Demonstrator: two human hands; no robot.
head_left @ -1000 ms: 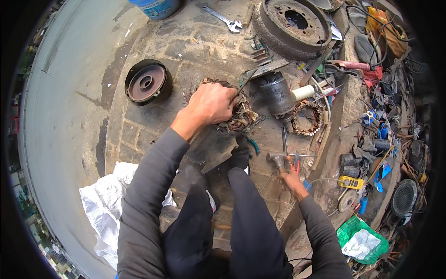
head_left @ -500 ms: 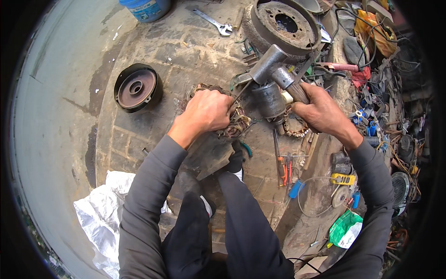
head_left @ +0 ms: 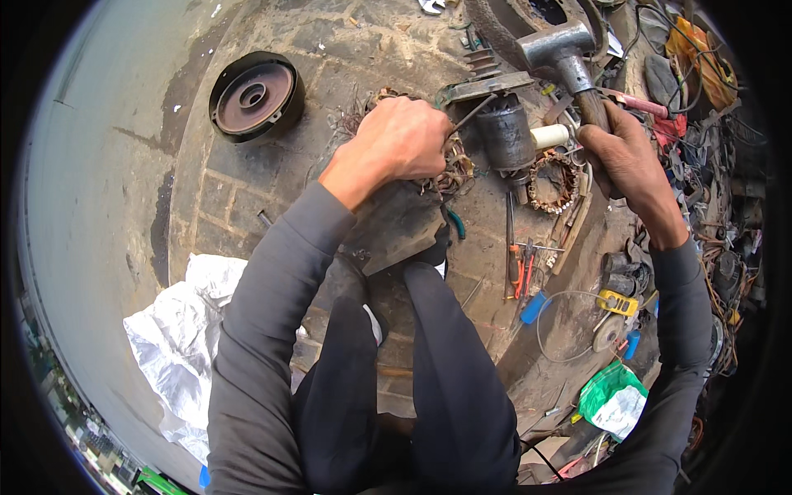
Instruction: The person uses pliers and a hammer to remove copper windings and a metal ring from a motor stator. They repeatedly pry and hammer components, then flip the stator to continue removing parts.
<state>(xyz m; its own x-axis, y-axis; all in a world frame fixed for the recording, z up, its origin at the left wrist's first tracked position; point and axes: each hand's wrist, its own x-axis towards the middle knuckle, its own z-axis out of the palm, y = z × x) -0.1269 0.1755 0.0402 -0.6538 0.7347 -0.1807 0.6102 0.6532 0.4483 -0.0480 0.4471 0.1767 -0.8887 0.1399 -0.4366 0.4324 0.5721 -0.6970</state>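
Observation:
My right hand (head_left: pixel 623 157) is closed round the wooden handle of a hammer (head_left: pixel 563 48), its steel head raised at the upper right. My left hand (head_left: pixel 396 142) is closed on a thin metal rod (head_left: pixel 476 111) that slants out toward the upper right; its lower part is hidden in the fist. Under and beside that fist lies a bundle of copper windings (head_left: pixel 456 169), partly covered by the hand. Just right of it stands a dark cylindrical motor part (head_left: pixel 506 139), with a white cylinder (head_left: pixel 551 135) beside it.
A round metal housing (head_left: pixel 252 95) lies at the upper left. A copper-wound ring (head_left: pixel 553 183), screwdrivers (head_left: pixel 516 271) and a yellow power strip (head_left: pixel 617 303) lie to the right, near heaped scrap. White sheeting (head_left: pixel 177 346) is at lower left. My feet are close below the windings.
The hammer has swung up and to the right, away from the rod. The whole view has shifted, with ground objects now higher in it. My left hand keeps its place at the windings.

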